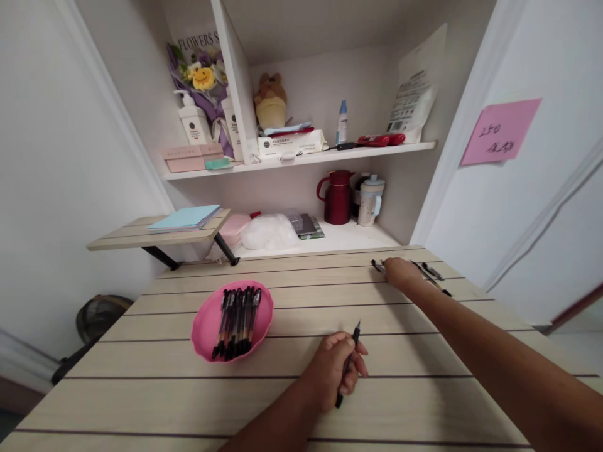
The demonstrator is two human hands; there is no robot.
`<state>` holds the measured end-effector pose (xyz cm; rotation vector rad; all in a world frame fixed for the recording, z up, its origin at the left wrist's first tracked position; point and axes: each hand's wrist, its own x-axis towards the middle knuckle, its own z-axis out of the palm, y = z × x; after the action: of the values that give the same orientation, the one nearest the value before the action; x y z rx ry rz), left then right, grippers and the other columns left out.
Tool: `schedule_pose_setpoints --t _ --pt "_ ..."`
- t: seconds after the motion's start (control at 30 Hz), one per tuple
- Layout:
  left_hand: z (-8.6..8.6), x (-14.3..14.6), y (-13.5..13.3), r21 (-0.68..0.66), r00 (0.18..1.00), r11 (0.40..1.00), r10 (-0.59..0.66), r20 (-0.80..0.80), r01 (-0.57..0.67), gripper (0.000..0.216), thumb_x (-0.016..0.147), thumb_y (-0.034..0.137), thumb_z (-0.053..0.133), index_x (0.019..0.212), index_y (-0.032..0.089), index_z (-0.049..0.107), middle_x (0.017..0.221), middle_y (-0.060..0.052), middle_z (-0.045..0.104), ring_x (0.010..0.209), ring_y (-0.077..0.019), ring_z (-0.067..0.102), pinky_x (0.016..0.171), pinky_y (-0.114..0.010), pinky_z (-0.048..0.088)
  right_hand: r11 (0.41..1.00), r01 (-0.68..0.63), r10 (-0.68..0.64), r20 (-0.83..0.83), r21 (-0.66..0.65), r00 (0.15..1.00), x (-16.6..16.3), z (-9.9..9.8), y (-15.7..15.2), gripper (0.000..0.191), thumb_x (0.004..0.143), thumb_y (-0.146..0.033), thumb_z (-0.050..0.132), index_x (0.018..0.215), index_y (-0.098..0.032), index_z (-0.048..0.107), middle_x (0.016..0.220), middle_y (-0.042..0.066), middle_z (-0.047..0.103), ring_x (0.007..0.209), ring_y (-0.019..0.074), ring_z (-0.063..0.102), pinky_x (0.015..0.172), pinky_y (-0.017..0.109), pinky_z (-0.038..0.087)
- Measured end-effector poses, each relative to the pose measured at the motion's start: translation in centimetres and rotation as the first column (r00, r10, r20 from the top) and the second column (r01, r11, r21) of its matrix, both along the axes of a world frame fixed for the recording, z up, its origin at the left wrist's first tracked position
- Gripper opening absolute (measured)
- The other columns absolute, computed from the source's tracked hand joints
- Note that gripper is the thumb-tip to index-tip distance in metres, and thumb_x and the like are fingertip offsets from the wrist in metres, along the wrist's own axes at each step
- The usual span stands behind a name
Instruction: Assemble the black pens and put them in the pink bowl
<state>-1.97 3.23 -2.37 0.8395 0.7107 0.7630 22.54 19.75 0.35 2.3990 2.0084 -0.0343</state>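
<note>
My left hand (pixel 335 366) rests on the wooden table (pixel 141 389), its fingers closed round an uncapped black pen (pixel 347 363) with the tip pointing away from me. My right hand (pixel 400 272) is stretched out to the table's far right. Its fingers are curled over some black pens and caps (pixel 432 271) lying there, and what they grip is hidden. A pink bowl (pixel 206 321) to the left of my left hand holds several capped black pens (pixel 238 320).
Beyond the table is a white shelf unit with a red jug (pixel 336 196), a cup (pixel 370 199), bottles, a plush toy and boxes. A small raised shelf (pixel 141 235) with blue notebooks (pixel 184 218) stands at the far left. A pink note (pixel 500 132) hangs on the right wall.
</note>
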Motion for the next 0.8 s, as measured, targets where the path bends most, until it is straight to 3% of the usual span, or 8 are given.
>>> schedule_pose_setpoints --t 0.8 --pt "0.12 -0.03 0.0 -0.003 1.0 1.0 -0.009 -0.013 0.009 0.026 0.077 0.039 0.049 0.082 0.014 0.052 0.053 0.001 0.056 0.027 -0.0021 0.028 0.03 -0.019 0.011 1.0 -0.011 0.01 0.018 0.018 1.0 0.52 -0.55 0.27 0.029 0.079 -0.018 0.046 0.098 -0.006 0.064 0.105 0.023 0.062 0.093 0.0298 0.06 0.073 0.036 0.044"
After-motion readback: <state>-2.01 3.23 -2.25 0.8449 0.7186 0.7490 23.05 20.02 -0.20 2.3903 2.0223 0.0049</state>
